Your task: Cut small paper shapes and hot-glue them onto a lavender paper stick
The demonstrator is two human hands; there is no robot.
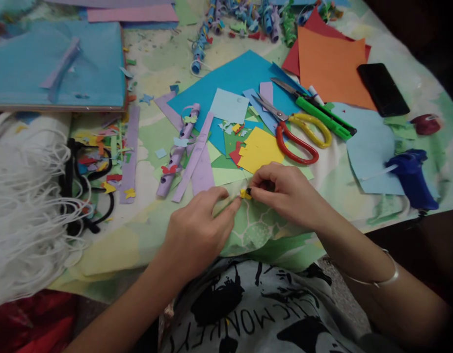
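Note:
Near the table's front edge, a small yellow paper cutout (245,194) is pinched between the thumb and finger of my right hand (285,193). A tiny dark spot shows at that fingertip; I cannot make out what it is. My left hand (200,225) rests close by on the left, thumb and index finger apart, one tip reaching to the cutout's edge. Just beyond lie a yellow paper sheet (265,149) with a notched edge and lilac paper strips (195,157). A rolled lilac paper tube (178,149) bears paper butterflies.
Scissors (298,127) and a green box cutter (324,117) lie beyond my right hand. Further right are a blue glue gun (413,179) and a black phone (383,89). White cords (31,206) heap at left beside paper scraps. Decorated tubes (199,46) lie at the back.

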